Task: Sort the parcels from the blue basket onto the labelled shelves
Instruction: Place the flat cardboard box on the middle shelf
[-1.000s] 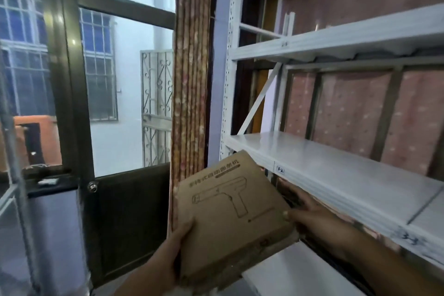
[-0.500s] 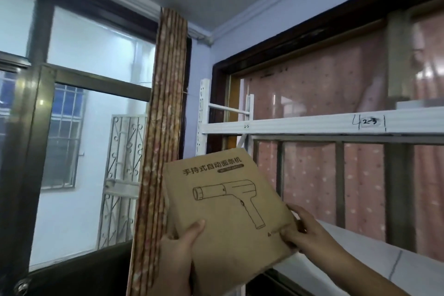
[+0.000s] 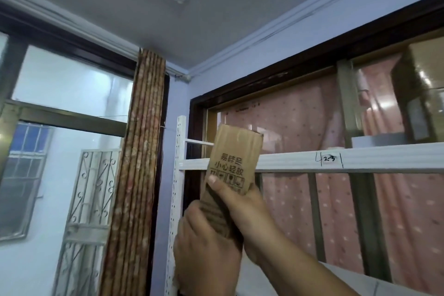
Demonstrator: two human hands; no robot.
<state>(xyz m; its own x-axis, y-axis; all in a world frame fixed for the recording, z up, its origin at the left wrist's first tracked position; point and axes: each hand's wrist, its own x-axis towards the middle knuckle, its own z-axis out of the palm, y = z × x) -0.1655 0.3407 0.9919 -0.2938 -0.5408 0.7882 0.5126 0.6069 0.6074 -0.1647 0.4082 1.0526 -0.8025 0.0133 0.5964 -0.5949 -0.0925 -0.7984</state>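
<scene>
Overhead, a cardboard parcel (image 3: 234, 158) is held end-on and raised in front of the white shelf (image 3: 360, 160), its top edge above the shelf's front rail. Both hands grip it: left hand (image 3: 206, 247) wrapped round the lower end, right hand (image 3: 242, 209) clasping the side, thumb across the printed face. Handwritten label (image 3: 328, 159) on the rail, right of the parcel. Another box (image 3: 425, 84) sits on that shelf, far right.

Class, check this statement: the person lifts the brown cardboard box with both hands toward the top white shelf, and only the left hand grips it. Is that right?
Not quite. The head view shows both hands gripping the cardboard box: the left hand holds its lower end, and the right hand wraps it too, thumb pressed on the printed side. The box is indeed raised toward the top white shelf.
</scene>
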